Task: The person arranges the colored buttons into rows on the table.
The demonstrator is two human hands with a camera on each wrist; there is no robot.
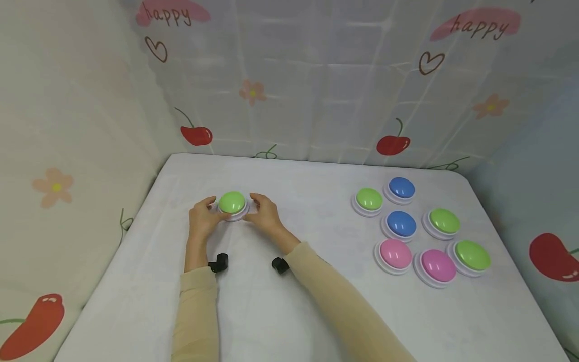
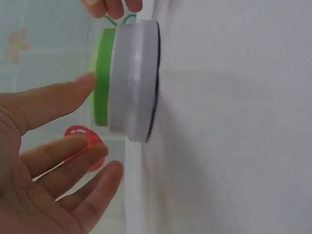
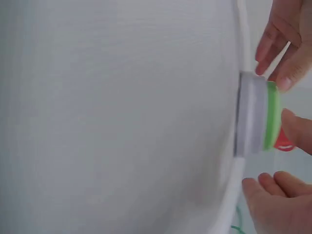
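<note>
A green push button (image 1: 232,202) with a white round base sits on the white-covered table, left of the middle. My left hand (image 1: 202,219) is at its left side. In the left wrist view, that hand's thumb overlaps the green dome, perhaps touching it, while the other fingers extend loosely below, off the base. To the button's right, my right hand (image 1: 266,216) has thumb and fingers spread apart. Seen from the right wrist, the right thumb lies close to the green dome (image 3: 273,117); I cannot tell whether they touch. Neither hand is curled round the button.
On the right half of the table (image 1: 298,301) stands a group of several similar buttons: green (image 1: 369,199), blue (image 1: 401,223) and pink (image 1: 395,254), some nearly touching. Printed curtains (image 1: 307,80) hang behind and at both sides. A small black camera is on each wrist.
</note>
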